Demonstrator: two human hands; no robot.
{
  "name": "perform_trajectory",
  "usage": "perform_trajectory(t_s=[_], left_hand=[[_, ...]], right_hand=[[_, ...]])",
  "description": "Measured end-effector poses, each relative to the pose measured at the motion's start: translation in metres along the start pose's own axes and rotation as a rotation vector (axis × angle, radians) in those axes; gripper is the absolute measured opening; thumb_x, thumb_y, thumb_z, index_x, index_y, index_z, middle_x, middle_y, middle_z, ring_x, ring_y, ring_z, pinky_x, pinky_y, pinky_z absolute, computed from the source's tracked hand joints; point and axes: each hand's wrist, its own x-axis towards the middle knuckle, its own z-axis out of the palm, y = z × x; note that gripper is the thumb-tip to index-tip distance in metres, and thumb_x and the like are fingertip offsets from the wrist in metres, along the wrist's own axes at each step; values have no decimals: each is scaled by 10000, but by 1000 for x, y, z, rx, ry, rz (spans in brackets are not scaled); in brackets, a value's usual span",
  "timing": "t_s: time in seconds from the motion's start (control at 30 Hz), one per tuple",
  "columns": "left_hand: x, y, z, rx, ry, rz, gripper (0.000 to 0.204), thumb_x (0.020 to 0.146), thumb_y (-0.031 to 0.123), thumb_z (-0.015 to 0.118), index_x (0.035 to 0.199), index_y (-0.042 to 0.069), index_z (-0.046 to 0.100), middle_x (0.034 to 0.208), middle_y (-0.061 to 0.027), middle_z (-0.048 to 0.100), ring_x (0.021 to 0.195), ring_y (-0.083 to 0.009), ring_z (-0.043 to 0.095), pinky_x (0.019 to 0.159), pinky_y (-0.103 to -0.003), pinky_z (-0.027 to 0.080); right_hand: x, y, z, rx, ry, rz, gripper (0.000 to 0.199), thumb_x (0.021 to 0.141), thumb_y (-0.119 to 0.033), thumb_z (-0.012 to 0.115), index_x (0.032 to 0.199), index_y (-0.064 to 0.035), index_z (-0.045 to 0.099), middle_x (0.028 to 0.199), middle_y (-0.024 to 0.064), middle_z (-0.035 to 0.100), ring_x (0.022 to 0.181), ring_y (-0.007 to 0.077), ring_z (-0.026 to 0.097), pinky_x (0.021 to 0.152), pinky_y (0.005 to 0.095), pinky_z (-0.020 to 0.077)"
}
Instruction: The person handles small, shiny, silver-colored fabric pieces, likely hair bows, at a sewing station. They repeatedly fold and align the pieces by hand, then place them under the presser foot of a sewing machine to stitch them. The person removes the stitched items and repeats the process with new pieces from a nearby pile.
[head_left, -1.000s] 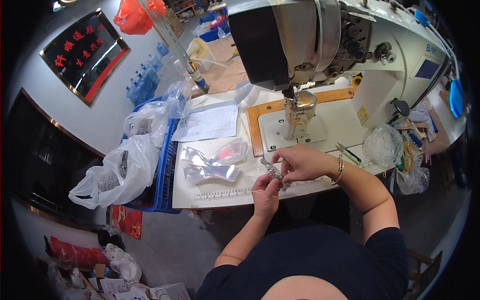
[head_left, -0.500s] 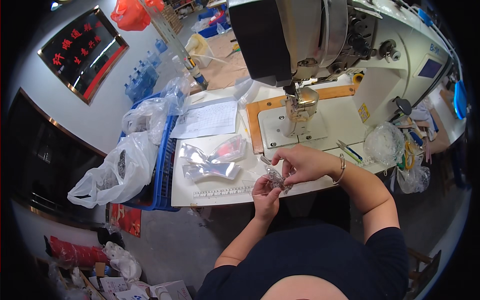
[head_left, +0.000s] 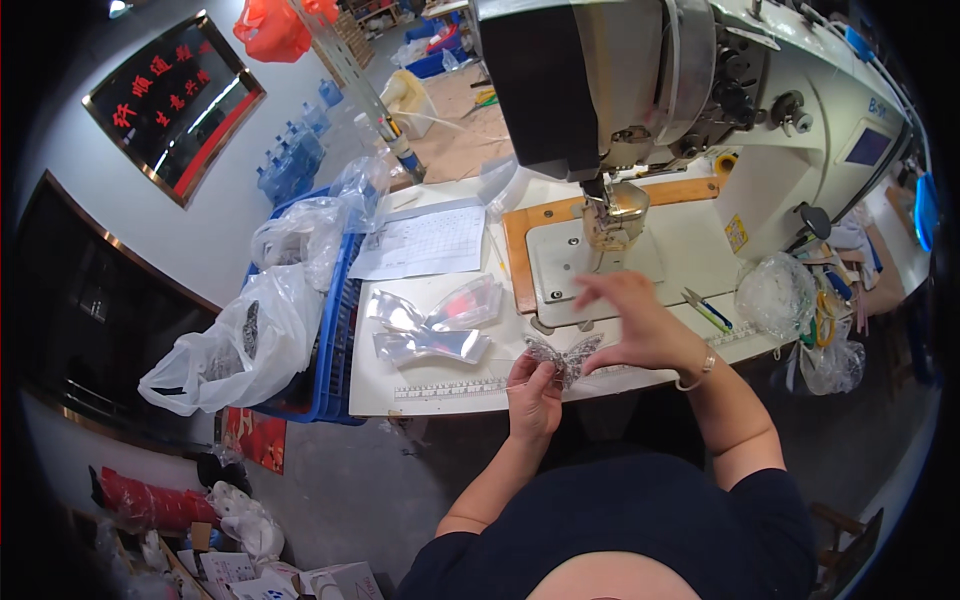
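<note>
My left hand (head_left: 536, 395) pinches a silvery, sparkling butterfly-shaped ornament (head_left: 566, 357) by its lower left side, just over the table's front edge. My right hand (head_left: 640, 325) is spread, its fingers raised and slightly blurred. The right thumb comes close to the ornament's right wing; whether it touches I cannot tell. Left of the ornament, a shiny clear-and-silver plastic bow (head_left: 435, 322) lies flat on the white table (head_left: 372, 395). Beyond my hands stands a large sewing machine (head_left: 640, 110), its needle area (head_left: 612, 215) above a metal plate.
A ruler strip (head_left: 450, 388) runs along the table's front edge. Behind the bow lies a printed sheet (head_left: 420, 243). A blue crate (head_left: 335, 350) with plastic bags (head_left: 245, 345) borders the left side. Thread snips (head_left: 707, 310) and a clear bag bundle (head_left: 777, 290) are at the right.
My right hand has let go of the ornament, opened and lifted away to the right. The ornament now shows its spread wings in my left hand. The whole view has shifted slightly.
</note>
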Motion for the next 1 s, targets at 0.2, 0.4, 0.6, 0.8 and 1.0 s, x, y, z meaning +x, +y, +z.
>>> perform_trajectory(t_s=[0.2,0.4,0.6,0.8,1.0], left_hand=[[4,5,2,-140,-51,-2,289,807,-22,562,1079,70,527,1011,-52,593,928,-175,581,821,-320,482],[-1,-15,11,-38,-85,-109,307,817,25,572,1107,88,495,1072,-52,573,1002,-189,558,879,-355,469],[-8,-22,15,66,-31,-105,285,836,17,543,1109,85,496,1052,-51,571,972,-187,561,845,-362,481],[-6,-31,20,62,28,-76,296,854,28,524,1138,90,473,1047,-49,565,955,-168,560,833,-349,479],[-9,-34,21,40,75,-115,299,857,18,521,1144,83,471,1061,-39,557,958,-161,553,837,-334,466]], right_hand=[[-80,21,54,1136,536,743,775,654,-279,783,1263,-19,379,1083,71,516,1020,174,498,888,293,401],[-86,2,58,1892,174,790,561,798,-186,661,1260,-19,390,1194,108,502,1082,200,504,894,322,424],[-89,-4,60,1767,335,662,435,788,-34,630,1196,-24,481,1184,104,527,1026,152,539,880,310,446],[-78,-5,76,1430,568,758,211,785,53,599,985,-6,563,918,102,639,813,149,618,724,259,505],[-83,4,73,1457,537,873,195,766,42,636,941,8,557,876,88,626,786,129,605,698,236,503]])
